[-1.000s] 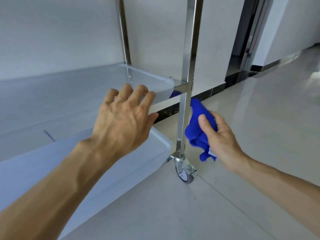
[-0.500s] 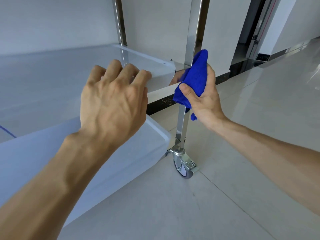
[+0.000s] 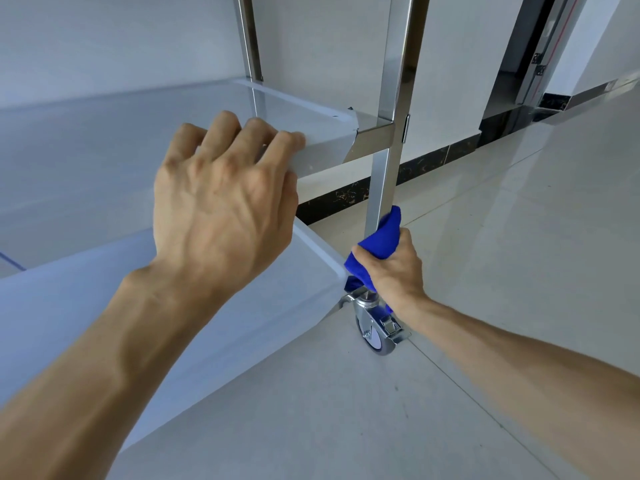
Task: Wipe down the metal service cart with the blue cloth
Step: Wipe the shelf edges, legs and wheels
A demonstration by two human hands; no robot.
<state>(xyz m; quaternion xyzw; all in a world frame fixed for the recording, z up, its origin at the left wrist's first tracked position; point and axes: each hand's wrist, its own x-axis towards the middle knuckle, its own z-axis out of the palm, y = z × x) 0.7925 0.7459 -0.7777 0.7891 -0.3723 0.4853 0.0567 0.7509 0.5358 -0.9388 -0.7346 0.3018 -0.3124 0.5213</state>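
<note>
The metal service cart (image 3: 104, 140) fills the left of the head view, with a middle shelf, a lower shelf (image 3: 270, 306) and a shiny upright corner post (image 3: 391, 98). My right hand (image 3: 394, 271) grips the bunched blue cloth (image 3: 379, 244) around the bottom of that post, just above the caster wheel (image 3: 375, 336). My left hand (image 3: 225, 195) rests on the front edge of the middle shelf, its fingers curled over the rim.
A second post (image 3: 249, 39) stands at the cart's far corner. Pale floor tiles (image 3: 485, 237) stretch to the right. A white wall with a dark skirting strip (image 3: 426, 161) runs behind, and a dark door frame (image 3: 526, 53) stands at the upper right.
My right hand has slid the blue cloth down the post from shelf height to just above the caster. My left hand has stayed on the middle shelf's edge.
</note>
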